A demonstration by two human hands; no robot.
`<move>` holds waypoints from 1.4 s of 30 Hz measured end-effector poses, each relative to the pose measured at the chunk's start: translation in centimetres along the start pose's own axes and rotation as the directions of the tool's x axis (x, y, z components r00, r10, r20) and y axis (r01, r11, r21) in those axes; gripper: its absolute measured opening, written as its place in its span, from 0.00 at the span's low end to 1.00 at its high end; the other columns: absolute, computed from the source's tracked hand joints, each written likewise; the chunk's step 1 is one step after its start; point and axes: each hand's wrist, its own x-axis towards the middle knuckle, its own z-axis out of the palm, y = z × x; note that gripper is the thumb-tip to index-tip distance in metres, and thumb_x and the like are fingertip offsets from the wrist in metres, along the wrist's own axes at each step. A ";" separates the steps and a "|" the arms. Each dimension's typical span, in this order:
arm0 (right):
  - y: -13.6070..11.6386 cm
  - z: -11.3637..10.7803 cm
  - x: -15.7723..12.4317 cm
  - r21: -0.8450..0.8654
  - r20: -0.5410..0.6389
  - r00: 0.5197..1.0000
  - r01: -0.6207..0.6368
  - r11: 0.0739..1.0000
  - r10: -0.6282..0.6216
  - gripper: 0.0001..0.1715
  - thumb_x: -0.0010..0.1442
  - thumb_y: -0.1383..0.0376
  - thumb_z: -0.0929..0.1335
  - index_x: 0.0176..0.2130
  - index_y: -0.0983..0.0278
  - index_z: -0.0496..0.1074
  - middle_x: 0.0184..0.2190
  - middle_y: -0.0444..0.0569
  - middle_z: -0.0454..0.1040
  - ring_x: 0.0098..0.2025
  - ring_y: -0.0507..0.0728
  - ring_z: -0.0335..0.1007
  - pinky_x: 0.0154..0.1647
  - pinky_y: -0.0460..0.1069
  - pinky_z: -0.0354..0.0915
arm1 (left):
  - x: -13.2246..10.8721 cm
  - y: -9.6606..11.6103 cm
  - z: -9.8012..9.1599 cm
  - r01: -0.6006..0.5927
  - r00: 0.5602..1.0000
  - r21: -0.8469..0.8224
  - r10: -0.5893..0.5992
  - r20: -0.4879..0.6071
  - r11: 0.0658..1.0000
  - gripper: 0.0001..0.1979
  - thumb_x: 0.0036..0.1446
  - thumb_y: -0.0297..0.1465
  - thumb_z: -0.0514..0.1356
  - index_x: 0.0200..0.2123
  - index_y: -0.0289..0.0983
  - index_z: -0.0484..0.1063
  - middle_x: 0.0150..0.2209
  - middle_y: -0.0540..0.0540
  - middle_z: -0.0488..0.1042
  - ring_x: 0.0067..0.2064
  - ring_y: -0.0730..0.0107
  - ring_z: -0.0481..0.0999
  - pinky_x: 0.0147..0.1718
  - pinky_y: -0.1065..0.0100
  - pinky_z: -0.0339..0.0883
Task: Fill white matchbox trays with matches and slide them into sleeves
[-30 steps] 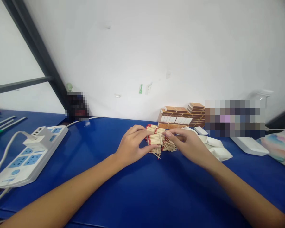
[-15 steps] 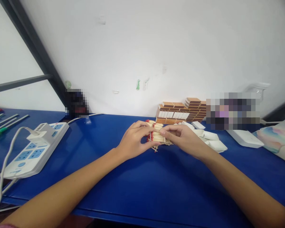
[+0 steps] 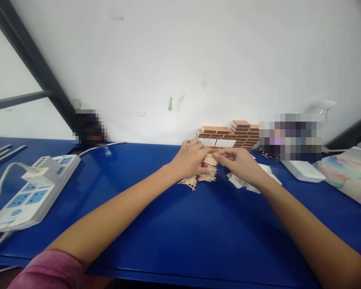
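A heap of wooden matches (image 3: pixel 209 174) with red heads lies on the blue table, some strewn loose at its near left edge. My left hand (image 3: pixel 190 159) reaches over the heap from the left, its thumb and fingers closed round the red-headed ends of a bunch of matches. My right hand (image 3: pixel 239 163) pinches with thumb and forefinger at the other end of this bunch; whether anything else is between the fingertips is hidden. Just behind the hands, brown matchboxes (image 3: pixel 243 136) are stacked against the wall. White paper-like pieces (image 3: pixel 266 172) lie beneath and beside my right hand.
On the left stands a white power strip (image 3: pixel 42 196) with a plugged-in adapter and cable. At the right are a phone (image 3: pixel 267 155), a white box (image 3: pixel 303 170) and a pastel-coloured packet (image 3: pixel 345 172). A white wall closes off the back of the blue table (image 3: pixel 174 237).
Both hands have moved away from me, towards the matchbox stack, the left one also rightward. More of the match heap shows in front of them. The view has shifted slightly.
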 end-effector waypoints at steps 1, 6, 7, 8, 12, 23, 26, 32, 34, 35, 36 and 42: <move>0.1 0.0 0.0 0.005 0.009 1.000 0.001 1.000 -0.001 0.33 0.58 0.37 0.70 0.35 0.64 0.81 0.23 0.48 0.76 0.22 0.54 0.64 0.24 0.49 0.58 | 0.3 -0.1 0.0 0.002 1.000 -0.016 -0.002 0.011 1.000 0.31 0.56 0.44 0.72 0.58 0.37 0.71 0.56 0.41 0.77 0.63 0.50 0.66 0.62 0.51 0.58; 0.2 -0.2 0.0 0.019 0.042 0.999 0.016 1.000 -0.017 0.29 0.60 0.41 0.71 0.37 0.64 0.82 0.28 0.51 0.81 0.26 0.56 0.71 0.25 0.49 0.61 | 1.0 -0.6 -0.9 0.022 1.000 -0.129 -0.020 0.013 0.991 0.24 0.58 0.44 0.71 0.53 0.40 0.76 0.53 0.44 0.79 0.60 0.53 0.69 0.59 0.53 0.61; 0.2 -0.2 0.0 0.015 0.031 0.999 0.030 0.999 -0.031 0.28 0.60 0.42 0.71 0.38 0.64 0.82 0.29 0.51 0.81 0.26 0.56 0.71 0.25 0.49 0.61 | 1.1 -0.8 -1.2 0.022 1.000 -0.138 -0.020 0.012 0.990 0.22 0.58 0.43 0.70 0.52 0.41 0.76 0.52 0.45 0.79 0.59 0.53 0.70 0.58 0.53 0.61; 0.1 -0.1 0.0 0.014 0.017 0.999 0.044 0.999 -0.044 0.28 0.60 0.42 0.71 0.38 0.64 0.82 0.29 0.51 0.81 0.26 0.56 0.70 0.25 0.49 0.61 | 1.2 -1.0 -1.4 0.016 1.000 -0.142 -0.015 0.010 0.990 0.21 0.59 0.43 0.70 0.52 0.40 0.77 0.51 0.45 0.80 0.58 0.54 0.71 0.58 0.54 0.62; 0.1 0.7 0.4 0.033 -0.014 0.997 0.071 0.997 -0.071 0.27 0.62 0.44 0.70 0.39 0.65 0.82 0.29 0.51 0.81 0.26 0.55 0.68 0.26 0.49 0.61 | 1.5 -2.5 -2.1 -0.034 0.999 -0.163 0.035 0.008 0.986 0.12 0.63 0.37 0.66 0.48 0.40 0.80 0.48 0.44 0.81 0.53 0.58 0.75 0.56 0.56 0.65; 0.1 3.2 0.8 -0.119 -0.084 0.970 0.217 0.969 -0.228 0.17 0.64 0.53 0.70 0.37 0.64 0.80 0.28 0.48 0.80 0.25 0.53 0.65 0.28 0.49 0.58 | 1.2 -5.3 -3.0 0.021 0.987 -0.133 0.000 0.160 0.991 0.14 0.56 0.35 0.69 0.46 0.43 0.82 0.43 0.45 0.84 0.44 0.60 0.81 0.46 0.60 0.70; 0.2 3.4 0.8 -0.154 -0.082 0.960 0.255 0.955 -0.269 0.15 0.65 0.55 0.70 0.38 0.63 0.80 0.28 0.47 0.80 0.25 0.53 0.65 0.29 0.49 0.58 | 1.1 -5.3 -3.0 0.003 0.981 -0.105 0.017 0.193 0.994 0.18 0.51 0.34 0.72 0.47 0.42 0.82 0.43 0.45 0.83 0.43 0.59 0.80 0.43 0.61 0.69; 0.6 3.7 0.8 -0.249 -0.101 0.909 0.369 0.895 -0.403 0.11 0.66 0.58 0.70 0.40 0.63 0.79 0.29 0.48 0.79 0.26 0.54 0.66 0.31 0.50 0.58 | 1.0 -4.8 -3.0 0.005 0.970 -0.069 0.012 0.242 0.998 0.21 0.50 0.36 0.74 0.49 0.42 0.81 0.43 0.44 0.83 0.45 0.56 0.80 0.41 0.62 0.68; 0.7 3.8 0.7 -0.283 -0.103 0.888 0.406 0.869 -0.448 0.11 0.67 0.59 0.69 0.42 0.63 0.79 0.29 0.48 0.78 0.27 0.55 0.66 0.31 0.50 0.58 | 1.0 -4.7 -3.1 0.010 0.970 -0.101 0.015 0.244 0.995 0.22 0.51 0.35 0.73 0.50 0.43 0.81 0.43 0.45 0.83 0.44 0.58 0.80 0.41 0.63 0.68; 0.7 3.8 0.6 -0.299 -0.101 0.878 0.421 0.856 -0.467 0.11 0.68 0.59 0.69 0.42 0.63 0.78 0.29 0.48 0.78 0.27 0.55 0.67 0.32 0.50 0.58 | 1.0 -4.6 -3.3 0.016 0.968 -0.125 0.016 0.250 0.992 0.21 0.52 0.34 0.73 0.51 0.44 0.81 0.43 0.45 0.83 0.43 0.59 0.80 0.40 0.63 0.68; 0.7 3.8 0.5 -0.315 -0.096 0.870 0.434 0.844 -0.484 0.11 0.68 0.59 0.69 0.41 0.62 0.78 0.30 0.48 0.78 0.28 0.56 0.67 0.32 0.51 0.58 | 1.0 -4.5 -3.5 0.025 0.965 -0.151 0.015 0.262 0.988 0.20 0.52 0.33 0.72 0.50 0.44 0.81 0.42 0.46 0.83 0.42 0.60 0.80 0.40 0.64 0.68; 0.6 3.4 0.6 -0.406 -0.044 0.830 0.493 0.769 -0.555 0.12 0.71 0.59 0.67 0.43 0.62 0.79 0.32 0.51 0.78 0.31 0.58 0.70 0.34 0.52 0.59 | 1.0 -4.0 -5.1 0.089 0.944 -0.171 -0.028 0.330 0.981 0.17 0.53 0.33 0.70 0.48 0.46 0.82 0.44 0.48 0.84 0.43 0.61 0.80 0.42 0.64 0.68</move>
